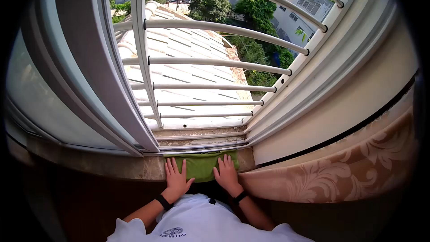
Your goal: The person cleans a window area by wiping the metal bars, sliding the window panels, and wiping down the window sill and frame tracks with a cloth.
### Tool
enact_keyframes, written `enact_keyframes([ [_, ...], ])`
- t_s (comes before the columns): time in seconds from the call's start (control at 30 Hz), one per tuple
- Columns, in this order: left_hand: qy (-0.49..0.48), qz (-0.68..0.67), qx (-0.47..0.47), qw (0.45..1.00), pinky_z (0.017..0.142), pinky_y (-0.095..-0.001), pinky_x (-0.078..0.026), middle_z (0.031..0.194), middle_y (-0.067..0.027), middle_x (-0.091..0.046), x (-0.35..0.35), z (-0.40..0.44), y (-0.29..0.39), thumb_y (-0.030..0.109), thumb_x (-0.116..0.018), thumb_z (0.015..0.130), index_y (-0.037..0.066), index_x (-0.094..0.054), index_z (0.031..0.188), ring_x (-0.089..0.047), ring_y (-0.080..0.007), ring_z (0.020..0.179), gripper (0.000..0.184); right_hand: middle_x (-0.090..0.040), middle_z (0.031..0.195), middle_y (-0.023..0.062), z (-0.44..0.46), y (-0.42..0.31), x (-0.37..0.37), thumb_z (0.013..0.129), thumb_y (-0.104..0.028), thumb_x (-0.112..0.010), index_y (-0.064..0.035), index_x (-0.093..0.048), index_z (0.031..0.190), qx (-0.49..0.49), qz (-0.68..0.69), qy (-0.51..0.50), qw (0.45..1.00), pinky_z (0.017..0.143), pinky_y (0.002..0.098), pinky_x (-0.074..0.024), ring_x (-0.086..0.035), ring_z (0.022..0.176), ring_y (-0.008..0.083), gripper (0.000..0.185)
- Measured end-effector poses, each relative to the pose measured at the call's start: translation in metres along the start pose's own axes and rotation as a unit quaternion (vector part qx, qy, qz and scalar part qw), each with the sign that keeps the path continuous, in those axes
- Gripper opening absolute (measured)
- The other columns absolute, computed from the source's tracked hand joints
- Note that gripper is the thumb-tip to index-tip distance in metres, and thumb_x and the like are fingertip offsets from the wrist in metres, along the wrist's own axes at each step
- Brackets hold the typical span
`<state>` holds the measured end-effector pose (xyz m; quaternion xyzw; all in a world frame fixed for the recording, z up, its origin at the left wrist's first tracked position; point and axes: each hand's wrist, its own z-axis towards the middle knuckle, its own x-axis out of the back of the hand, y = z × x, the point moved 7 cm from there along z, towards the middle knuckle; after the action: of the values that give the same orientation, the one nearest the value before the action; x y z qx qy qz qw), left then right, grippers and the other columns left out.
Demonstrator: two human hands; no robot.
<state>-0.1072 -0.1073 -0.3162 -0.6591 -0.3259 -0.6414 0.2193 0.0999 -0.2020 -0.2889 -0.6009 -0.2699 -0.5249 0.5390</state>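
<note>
Green cloth (200,166) on window sill (134,167)
Left hand (176,178) and right hand (227,176) lie spread on it, gripping nothing; step apparently smoothing or wiping, next likely calls for even pressure

White shirt (206,219): "OUTER" readable, remainder unclear.

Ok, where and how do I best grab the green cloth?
Pinch the green cloth by its near edge, midway, probably from your body's side: it lies spread on the windowsill, left hand and right hand resting on its sides, leaving that stretch bare.
</note>
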Motion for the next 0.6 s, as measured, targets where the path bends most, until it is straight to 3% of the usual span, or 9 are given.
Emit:
enact_keyframes([
  [0.1, -0.019, -0.008, -0.026, 0.999, 0.125, -0.0672, -0.006, 0.159, -0.0447, -0.026, -0.007, 0.012, 0.015, 0.067, -0.055, 0.097, 0.007, -0.025, 0.167, -0.018, -0.062, 0.151, 0.097, -0.052, 0.147, 0.0331, 0.015, -0.035, -0.002, 0.096, -0.025, -0.068, 0.0059, -0.061, 0.133, 0.044, 0.03, 0.007, 0.999, 0.117, 0.0583, -0.0396, -0.047, 0.14, 0.0521, 0.049],
  [0.17, -0.013, -0.001, -0.067, 0.998, 0.125, -0.0671, -0.01, 0.157, -0.0418, -0.031, -0.012, 0.011, 0.021, 0.06, -0.065, 0.093, 0.006, -0.041, 0.158, -0.025, -0.0595, 0.148, 0.088, -0.053, 0.147, 0.032, 0.0, -0.053, -0.006, 0.094, -0.023, -0.07, 0.0066, -0.061, 0.132, 0.101, 0.08, -0.005, 0.992, 0.117, 0.0586, -0.0402, -0.046, 0.14, 0.0516, 0.049],
  [0.23, -0.038, 0.047, -0.092, 0.994, 0.125, -0.0668, -0.009, 0.16, -0.0386, -0.029, -0.005, 0.008, 0.024, 0.054, -0.066, 0.095, 0.01, -0.044, 0.158, -0.025, -0.0577, 0.149, 0.08, -0.052, 0.148, 0.0314, -0.017, -0.057, -0.006, 0.092, -0.022, -0.071, 0.0056, -0.061, 0.133, 0.133, 0.056, -0.026, 0.989, 0.116, 0.0603, -0.0409, -0.046, 0.141, 0.051, 0.051],
  [0.43, 0.04, -0.017, -0.1, 0.994, 0.125, -0.067, -0.013, 0.159, -0.0398, -0.03, 0.006, 0.003, 0.027, 0.051, -0.071, 0.093, 0.01, -0.043, 0.158, -0.027, -0.0582, 0.147, 0.082, -0.053, 0.146, 0.034, -0.021, 0.0, 0.012, 0.093, -0.021, -0.069, 0.004, -0.062, 0.128, 0.018, -0.013, -0.013, 1.0, 0.115, 0.0581, -0.0421, -0.049, 0.137, 0.0521, 0.044],
  [0.57, 0.017, -0.005, -0.055, 0.998, 0.125, -0.0662, -0.012, 0.159, -0.0393, -0.031, -0.009, 0.007, 0.039, 0.052, -0.071, 0.093, 0.01, -0.041, 0.159, -0.026, -0.0569, 0.149, 0.084, -0.055, 0.141, 0.0346, -0.003, 0.009, 0.016, 0.092, -0.019, -0.068, 0.0037, -0.063, 0.123, -0.024, 0.018, -0.089, 0.996, 0.113, 0.0572, -0.044, -0.052, 0.133, 0.0513, 0.039],
  [0.6, 0.004, 0.014, -0.05, 0.999, 0.126, -0.066, -0.012, 0.159, -0.0385, -0.031, -0.011, 0.008, 0.044, 0.052, -0.071, 0.093, 0.01, -0.041, 0.159, -0.025, -0.0562, 0.15, 0.083, -0.055, 0.141, 0.0348, -0.006, 0.003, 0.015, 0.092, -0.019, -0.068, 0.0039, -0.063, 0.122, 0.01, 0.028, -0.05, 0.998, 0.113, 0.0569, -0.0441, -0.052, 0.133, 0.0513, 0.038],
])
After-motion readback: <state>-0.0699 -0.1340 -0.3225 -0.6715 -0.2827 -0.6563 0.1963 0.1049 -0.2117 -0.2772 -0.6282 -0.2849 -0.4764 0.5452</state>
